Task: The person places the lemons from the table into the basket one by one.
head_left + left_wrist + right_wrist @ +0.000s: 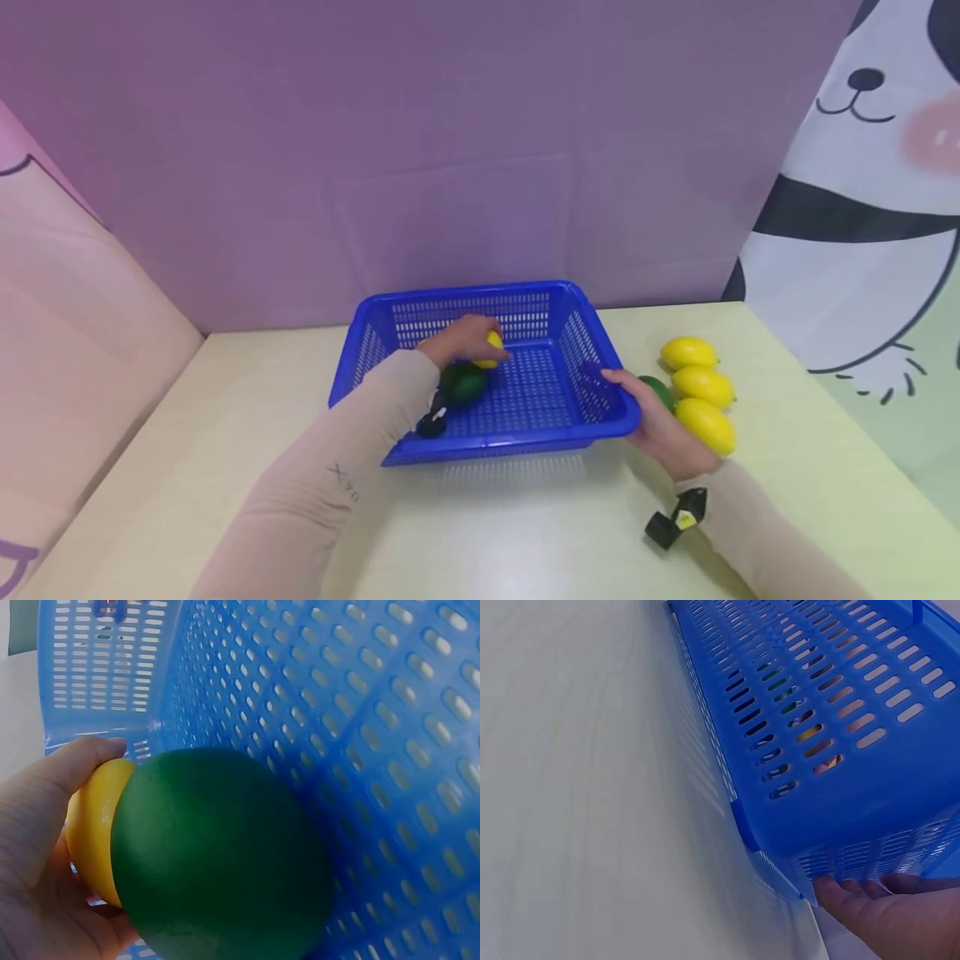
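Two hands work at a single blue plastic basket [517, 437] with perforated walls, set on a pale table [495, 533]. Left hand [463, 338]: inside the basket, its thumb and fingers close around one lemon [494, 340]; the left wrist view shows the thumb above and fingers below. Right hand [658, 427]: it grips the basket's right side near the front corner, one digit lying over the rim; the right wrist view shows its fingertips against the basket's outside. Contents: beside the held lemon, toward the front, is one dark green fruit [462, 385]. To the right of the basket, three yellow lemons [703, 386] form a close row from back to front; next to them is one partly hidden green fruit [662, 386], behind the right hand. Visible totals: four lemons, two green fruits, one basket. Two black wrist cameras [663, 530] are worn, one per wrist.
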Available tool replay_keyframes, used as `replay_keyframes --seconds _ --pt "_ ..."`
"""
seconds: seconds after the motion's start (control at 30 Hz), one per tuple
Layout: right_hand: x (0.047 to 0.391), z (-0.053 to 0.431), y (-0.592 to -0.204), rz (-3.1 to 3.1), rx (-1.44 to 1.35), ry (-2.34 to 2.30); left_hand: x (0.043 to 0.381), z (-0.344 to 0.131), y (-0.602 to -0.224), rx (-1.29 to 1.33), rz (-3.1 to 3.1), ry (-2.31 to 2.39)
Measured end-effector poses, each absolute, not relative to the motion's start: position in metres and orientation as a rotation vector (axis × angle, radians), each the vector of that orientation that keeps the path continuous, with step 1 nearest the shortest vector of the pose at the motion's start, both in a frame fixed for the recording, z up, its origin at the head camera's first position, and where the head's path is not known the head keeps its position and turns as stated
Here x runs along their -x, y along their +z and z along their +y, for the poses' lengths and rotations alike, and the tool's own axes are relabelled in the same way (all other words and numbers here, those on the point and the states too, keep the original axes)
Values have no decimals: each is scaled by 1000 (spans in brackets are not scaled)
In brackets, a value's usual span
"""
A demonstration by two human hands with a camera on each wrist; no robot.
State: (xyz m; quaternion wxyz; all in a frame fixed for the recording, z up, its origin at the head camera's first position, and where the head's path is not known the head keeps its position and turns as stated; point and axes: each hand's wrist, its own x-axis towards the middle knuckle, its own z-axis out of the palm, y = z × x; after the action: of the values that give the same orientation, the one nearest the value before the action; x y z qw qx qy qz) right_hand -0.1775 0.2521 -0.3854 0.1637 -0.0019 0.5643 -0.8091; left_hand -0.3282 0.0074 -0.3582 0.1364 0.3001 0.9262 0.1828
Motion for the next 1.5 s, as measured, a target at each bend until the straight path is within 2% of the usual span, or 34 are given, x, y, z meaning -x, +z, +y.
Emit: replay_keyframes --seconds 0.9,1.5 --pt "176 250 -385 1607 -16 -2325 333 6 -369 -891 2675 323" --pt "176 250 -384 1592 -20 -2319 327 3 -353 -828 2613 368"
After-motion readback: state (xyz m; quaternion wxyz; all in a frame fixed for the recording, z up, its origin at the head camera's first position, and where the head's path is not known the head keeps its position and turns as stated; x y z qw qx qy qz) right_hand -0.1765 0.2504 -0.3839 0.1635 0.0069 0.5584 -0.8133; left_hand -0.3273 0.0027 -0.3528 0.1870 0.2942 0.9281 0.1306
